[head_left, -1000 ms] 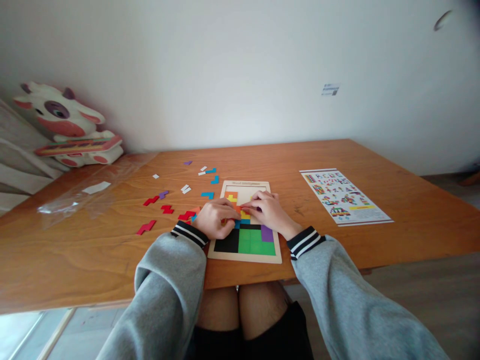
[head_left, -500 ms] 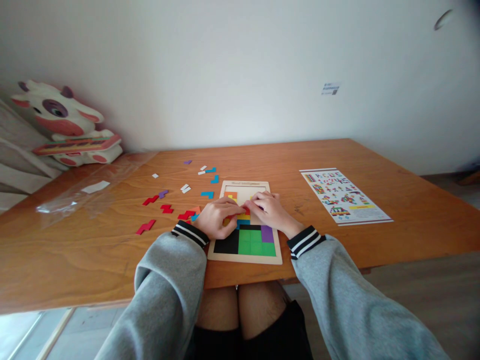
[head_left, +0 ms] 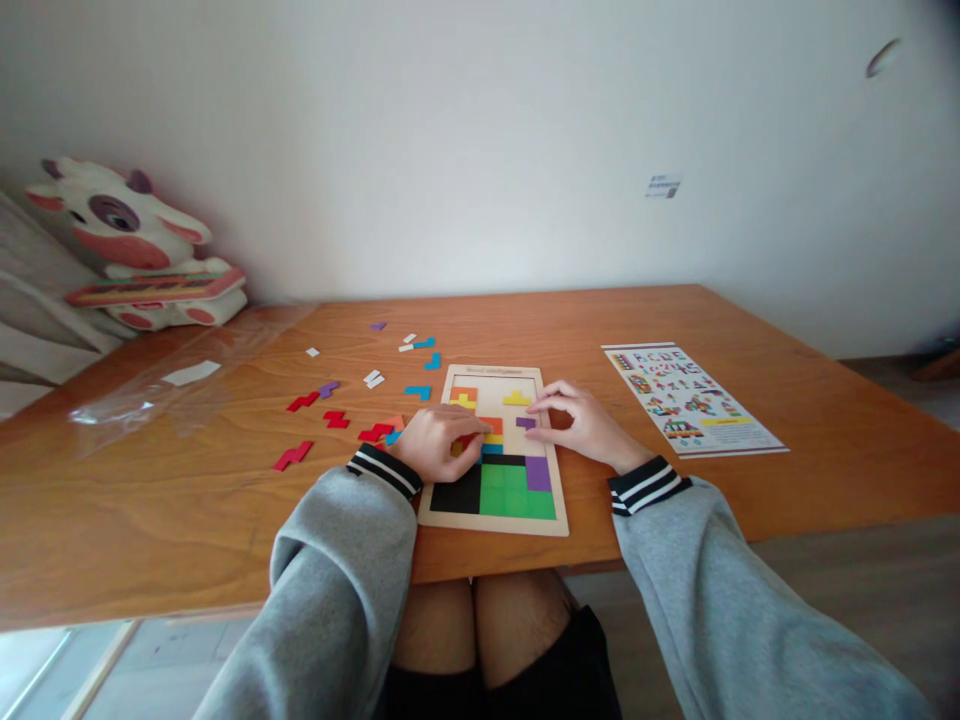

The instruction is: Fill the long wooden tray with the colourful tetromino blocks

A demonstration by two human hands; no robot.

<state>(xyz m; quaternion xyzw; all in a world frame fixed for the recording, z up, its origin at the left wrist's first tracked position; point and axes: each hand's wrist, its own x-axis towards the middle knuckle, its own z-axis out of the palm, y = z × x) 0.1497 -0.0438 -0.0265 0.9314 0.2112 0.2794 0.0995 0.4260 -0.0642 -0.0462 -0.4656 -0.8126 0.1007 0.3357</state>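
Observation:
A wooden puzzle board (head_left: 559, 500) lies flat in front of me, partly filled with coloured block pieces. My left hand (head_left: 441, 440) rests over its left side, fingers curled with thumb and forefinger close together. Some red shows in the gap of that hand; whether a piece is gripped there is hidden. My right hand (head_left: 577, 422) is at the board's right edge, thumb and fingers apart. Near its fingertips lie a yellow T-shaped piece (head_left: 517, 398) and a small purple piece (head_left: 526, 423). Green pieces (head_left: 516, 490), a black area (head_left: 456, 493) and a purple piece (head_left: 538, 473) fill the near end.
Loose red pieces (head_left: 293, 456), blue pieces (head_left: 418, 392) and white pieces (head_left: 373, 379) are scattered left of the board. A printed pattern sheet (head_left: 694, 400) lies on the right. A clear plastic bag (head_left: 135, 400) and a cow-shaped toy keyboard (head_left: 150, 245) are at the far left.
My right hand has moved right, away from the left hand, and its fingers have spread. The yellow and small purple pieces on the board now show. My left hand stays nearly in place.

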